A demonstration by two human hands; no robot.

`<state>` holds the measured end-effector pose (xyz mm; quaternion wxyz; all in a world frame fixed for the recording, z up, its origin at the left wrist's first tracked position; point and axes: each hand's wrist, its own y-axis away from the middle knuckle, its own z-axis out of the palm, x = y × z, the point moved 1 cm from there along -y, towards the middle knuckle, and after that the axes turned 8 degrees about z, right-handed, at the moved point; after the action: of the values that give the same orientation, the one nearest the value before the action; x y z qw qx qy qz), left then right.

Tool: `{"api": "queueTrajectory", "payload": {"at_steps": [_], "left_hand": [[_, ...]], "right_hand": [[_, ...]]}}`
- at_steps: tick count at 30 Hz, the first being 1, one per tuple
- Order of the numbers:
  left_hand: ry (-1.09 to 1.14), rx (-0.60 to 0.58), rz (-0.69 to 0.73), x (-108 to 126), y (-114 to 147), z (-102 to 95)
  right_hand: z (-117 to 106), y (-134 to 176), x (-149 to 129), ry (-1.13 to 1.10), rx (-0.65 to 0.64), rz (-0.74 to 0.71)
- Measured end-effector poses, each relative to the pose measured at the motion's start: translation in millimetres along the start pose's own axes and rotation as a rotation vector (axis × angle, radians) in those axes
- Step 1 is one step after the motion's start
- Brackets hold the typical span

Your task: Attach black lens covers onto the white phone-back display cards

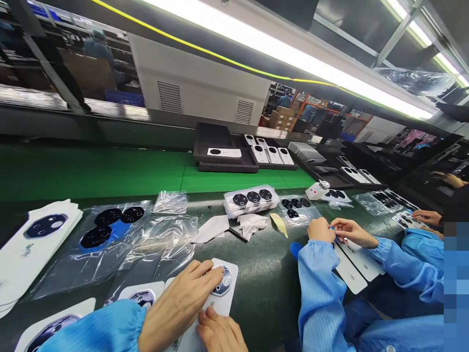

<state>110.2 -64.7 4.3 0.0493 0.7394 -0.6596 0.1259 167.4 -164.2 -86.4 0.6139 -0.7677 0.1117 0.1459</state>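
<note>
My left hand point(183, 298), in a blue sleeve, reaches over a white phone back panel point(231, 270) with its fingers stretched out. The fingertips rest on the panel's dark, shiny round camera plate point(222, 281). Lower down, my right hand point(222, 333) lies on the same panel with its fingertips on the white surface; its thumb is hidden. Another white panel point(157, 291) with a camera plate lies partly under my left wrist. A further panel point(86, 308) sits beside my sleeve at the lower left.
Stacked white panels point(22, 254) and a plastic bag with black round plates point(112, 222) lie left. Ahead are a wrapped bundle of plates point(252, 199), crumpled wipes point(214, 228) and black trays point(229, 167). Right, a co-worker's hands point(335, 232) work over white panels; another person's hand point(427, 216) is beyond.
</note>
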Motion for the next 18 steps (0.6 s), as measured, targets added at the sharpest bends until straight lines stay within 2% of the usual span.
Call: {"api": "queueTrajectory", "payload": {"at_steps": [5, 10, 15, 18], "left_hand": [[-0.083, 0.029, 0.080, 4.0, 0.1, 9.2], [-0.053, 0.104, 0.077, 4.8, 1.1, 15.0], [0.192, 0.135, 0.060, -11.7, 1.0, 10.1], [0.352, 0.246, 0.010, -21.7, -7.0, 9.9]], "right_hand": [[0.7, -7.1, 3.5, 0.018, 0.034, -0.005], [1.7, -4.7, 2.6, 0.035, -0.019, -0.001], [1.0, -3.3, 3.2, 0.013, 0.033, -0.008], [-0.5, -3.6, 3.4, -0.005, 0.000, -0.003]]}}
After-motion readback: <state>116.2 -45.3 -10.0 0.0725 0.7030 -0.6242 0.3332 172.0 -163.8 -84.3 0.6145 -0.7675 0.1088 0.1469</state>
